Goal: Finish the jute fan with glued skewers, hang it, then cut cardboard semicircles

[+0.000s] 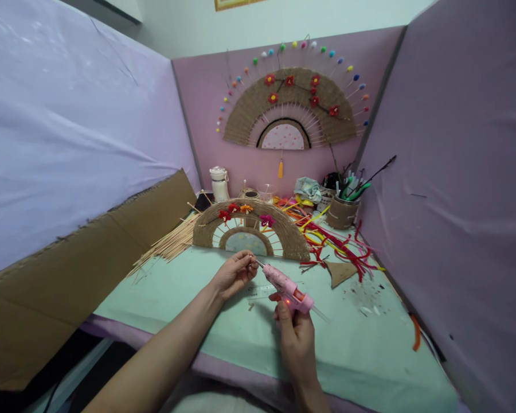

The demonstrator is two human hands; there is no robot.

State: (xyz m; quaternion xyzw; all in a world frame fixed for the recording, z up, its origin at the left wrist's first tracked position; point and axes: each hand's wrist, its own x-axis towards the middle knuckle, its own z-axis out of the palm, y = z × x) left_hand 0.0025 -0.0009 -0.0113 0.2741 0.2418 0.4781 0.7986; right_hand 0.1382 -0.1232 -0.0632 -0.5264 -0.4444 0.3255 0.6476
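Observation:
My right hand (296,338) is wrapped round the handle of a pink glue gun (286,287), whose small light glows orange-red. The gun's nozzle points up and left, at the fingertips of my left hand (236,274). Those fingers are pinched together on something too small to make out. Just behind my hands, a half-round twine fan (294,238) stands upright on the table, with red, orange and magenta flowers along its upper band. A clear ruler (260,291) lies on the table between my hands.
Thin sticks (167,241) lie left of the fan. Colourful pipe cleaners (339,246), a cardboard scrap (340,273) and a tool pot (343,212) are at right. A white jar (219,183) stands behind. A larger fan (241,115) hangs on the back panel.

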